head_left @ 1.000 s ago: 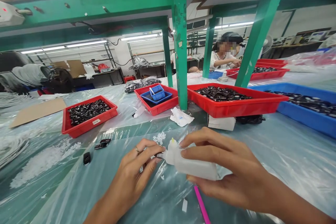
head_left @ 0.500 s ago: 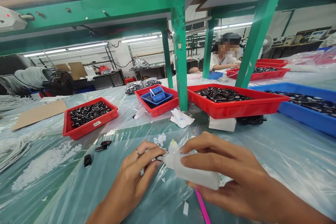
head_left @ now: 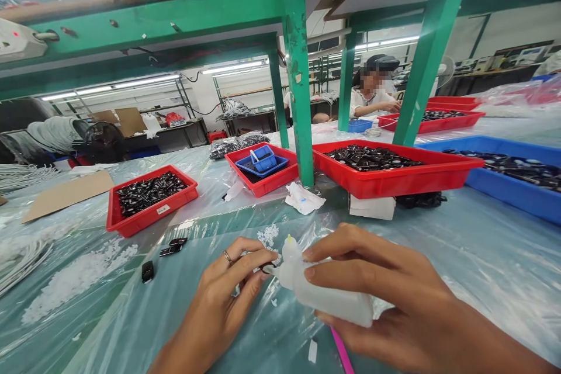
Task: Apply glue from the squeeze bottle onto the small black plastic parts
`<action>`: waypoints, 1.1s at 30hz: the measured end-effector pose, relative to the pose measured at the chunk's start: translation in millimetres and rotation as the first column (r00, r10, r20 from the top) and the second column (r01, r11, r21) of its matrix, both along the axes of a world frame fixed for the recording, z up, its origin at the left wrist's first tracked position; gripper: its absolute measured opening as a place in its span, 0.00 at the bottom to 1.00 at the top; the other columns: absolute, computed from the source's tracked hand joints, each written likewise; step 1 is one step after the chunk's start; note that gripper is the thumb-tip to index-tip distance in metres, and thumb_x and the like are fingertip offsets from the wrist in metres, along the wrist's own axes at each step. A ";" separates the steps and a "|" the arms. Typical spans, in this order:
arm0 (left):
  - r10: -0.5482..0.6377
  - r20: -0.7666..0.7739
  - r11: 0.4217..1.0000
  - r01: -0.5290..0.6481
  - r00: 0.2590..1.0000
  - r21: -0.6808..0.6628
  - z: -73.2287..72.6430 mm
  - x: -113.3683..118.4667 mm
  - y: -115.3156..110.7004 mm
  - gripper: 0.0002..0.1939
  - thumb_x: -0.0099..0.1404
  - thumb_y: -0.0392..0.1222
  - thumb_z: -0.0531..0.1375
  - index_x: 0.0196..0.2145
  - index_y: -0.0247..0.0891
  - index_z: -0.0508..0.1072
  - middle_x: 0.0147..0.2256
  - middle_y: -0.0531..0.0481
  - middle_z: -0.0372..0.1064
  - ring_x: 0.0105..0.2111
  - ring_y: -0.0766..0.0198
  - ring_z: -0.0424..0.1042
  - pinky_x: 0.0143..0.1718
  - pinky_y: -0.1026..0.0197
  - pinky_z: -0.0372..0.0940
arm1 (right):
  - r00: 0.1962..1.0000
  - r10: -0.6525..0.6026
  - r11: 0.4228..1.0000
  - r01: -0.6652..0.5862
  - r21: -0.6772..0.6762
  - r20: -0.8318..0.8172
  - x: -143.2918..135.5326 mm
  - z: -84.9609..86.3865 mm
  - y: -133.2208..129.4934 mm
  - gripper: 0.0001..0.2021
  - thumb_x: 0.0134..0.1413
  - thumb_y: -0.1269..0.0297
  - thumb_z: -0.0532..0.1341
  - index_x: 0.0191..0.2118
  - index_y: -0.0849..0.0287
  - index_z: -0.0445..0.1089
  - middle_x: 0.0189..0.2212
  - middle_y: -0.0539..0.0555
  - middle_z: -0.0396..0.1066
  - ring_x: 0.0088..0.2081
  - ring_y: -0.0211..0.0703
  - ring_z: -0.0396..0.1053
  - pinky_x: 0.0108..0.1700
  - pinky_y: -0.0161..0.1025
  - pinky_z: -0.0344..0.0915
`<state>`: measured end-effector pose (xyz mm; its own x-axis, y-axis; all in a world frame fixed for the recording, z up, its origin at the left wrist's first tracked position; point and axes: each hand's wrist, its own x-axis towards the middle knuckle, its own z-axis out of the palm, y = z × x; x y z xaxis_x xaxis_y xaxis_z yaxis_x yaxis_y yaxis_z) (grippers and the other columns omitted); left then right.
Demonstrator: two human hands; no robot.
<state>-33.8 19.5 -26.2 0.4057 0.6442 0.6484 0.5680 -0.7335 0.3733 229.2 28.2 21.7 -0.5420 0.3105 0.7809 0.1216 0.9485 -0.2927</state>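
My left hand (head_left: 225, 298) pinches a small black part (head_left: 266, 267) between thumb and fingers, low in the middle of the view. Wrapped round a translucent white bottle (head_left: 335, 298) is my right hand (head_left: 385, 286). The bottle lies tilted on its side, its narrow nozzle pointing left at the black part; whether they touch is too small to tell. A yellow-tipped piece (head_left: 290, 239) stands up near the bottle's neck. Under my right hand a pink stick (head_left: 342, 353) shows in part. Small white pieces (head_left: 268, 235) lie just beyond my left fingers.
Red trays of black parts stand at the left (head_left: 153, 210) and right (head_left: 394, 181), with a blue tray (head_left: 517, 196) farther right. Loose black parts (head_left: 148, 271) lie left of my hands. A green post (head_left: 300, 82) rises ahead. A person (head_left: 370, 93) sits across the table.
The bottle in my right hand has shifted slightly right and down. My left hand holds nearly the same place. Across the table, the person's head has turned a little.
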 end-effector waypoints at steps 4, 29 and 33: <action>-0.007 -0.002 1.000 0.007 1.000 0.009 0.6 -0.2 -0.6 0.17 0.75 0.29 0.54 0.55 0.46 0.71 0.46 0.49 0.69 0.42 0.68 0.73 0.41 0.69 0.68 | 1.000 -0.006 1.000 0.006 0.007 0.004 0.3 -1.0 -1.1 0.16 0.58 0.79 0.67 0.51 0.63 0.74 0.46 0.57 0.72 0.47 0.35 0.72 0.51 0.26 0.69; 0.014 -0.022 1.000 -0.013 1.000 0.023 4.7 1.5 -2.0 0.19 0.74 0.27 0.54 0.55 0.46 0.71 0.47 0.48 0.68 0.42 0.68 0.73 0.41 0.69 0.68 | 0.996 -0.058 0.997 0.054 0.063 0.063 2.7 -1.5 -5.5 0.17 0.57 0.80 0.64 0.51 0.60 0.73 0.47 0.56 0.73 0.44 0.39 0.72 0.45 0.33 0.72; -0.006 -0.014 1.000 0.006 1.000 0.026 3.9 1.6 -1.4 0.18 0.75 0.27 0.54 0.55 0.46 0.70 0.47 0.50 0.67 0.42 0.70 0.71 0.42 0.71 0.67 | 0.995 -0.070 0.995 0.064 0.082 0.069 3.5 -3.8 -5.8 0.17 0.57 0.79 0.64 0.51 0.60 0.73 0.47 0.56 0.72 0.43 0.40 0.72 0.43 0.33 0.72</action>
<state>-32.2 18.1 -22.3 0.4185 0.6250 0.6589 0.5687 -0.7460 0.3464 232.7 22.4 17.9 -0.5780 0.2859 0.7643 0.2034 0.9575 -0.2043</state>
